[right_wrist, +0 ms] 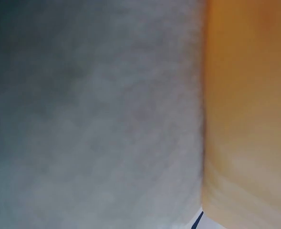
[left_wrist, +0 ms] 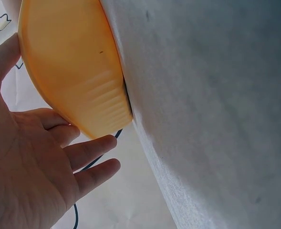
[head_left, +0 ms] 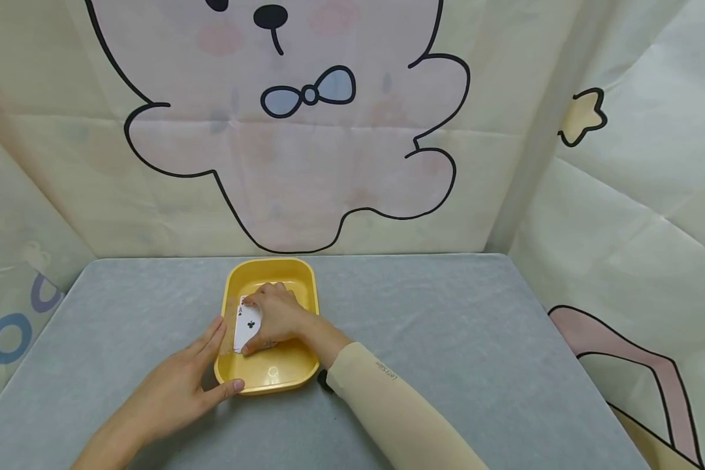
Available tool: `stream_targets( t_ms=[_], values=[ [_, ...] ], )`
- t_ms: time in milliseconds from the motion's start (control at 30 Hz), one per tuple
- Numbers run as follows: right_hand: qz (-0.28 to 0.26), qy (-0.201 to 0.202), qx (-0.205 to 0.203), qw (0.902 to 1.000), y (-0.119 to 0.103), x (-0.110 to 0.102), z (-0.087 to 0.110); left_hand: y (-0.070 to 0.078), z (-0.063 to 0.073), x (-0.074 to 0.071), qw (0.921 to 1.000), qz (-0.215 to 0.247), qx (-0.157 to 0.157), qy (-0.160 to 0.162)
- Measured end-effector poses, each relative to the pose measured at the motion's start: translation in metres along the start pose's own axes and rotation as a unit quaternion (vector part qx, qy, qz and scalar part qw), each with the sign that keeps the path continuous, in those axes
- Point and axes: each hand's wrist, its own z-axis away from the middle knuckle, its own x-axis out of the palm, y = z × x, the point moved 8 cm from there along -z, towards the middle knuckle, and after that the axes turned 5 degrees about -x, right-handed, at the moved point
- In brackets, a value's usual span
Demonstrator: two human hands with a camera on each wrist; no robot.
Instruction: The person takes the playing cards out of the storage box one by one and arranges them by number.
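A yellow plastic tray (head_left: 270, 375) with raised sides stands on the table. Inside it, toward the left wall, lies a white playing card (head_left: 245, 329), an ace of clubs, with a bit of white card edge showing under the palm. My right hand (head_left: 277, 315) reaches in from the right and holds the card from above, thumb at its near edge and fingertips at its far end; the hand covers its right part. My left hand (head_left: 179, 385) rests against the tray's near left corner, fingers extended along the left rim and thumb on the front rim. The right wrist view shows only the tray's outer wall (right_wrist: 250, 114) and tablecloth.
The table wears a grey cloth (head_left: 423, 346). Pale curtains with a cartoon bear (head_left: 311, 163) hang behind it and on both sides. A small black object (head_left: 324, 381) shows beneath my right wrist, beside the tray.
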Motion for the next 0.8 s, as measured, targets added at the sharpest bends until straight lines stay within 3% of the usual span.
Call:
stream_targets(
  t_ms=[800],
  values=[
    [0.038, -0.023, -0.005, 0.9990, -0.0031, 0.0039, 0.0033, 0.0014, 0.0002, -0.0012, 0.9999, 0.002, 0.010, 0.008]
  ],
)
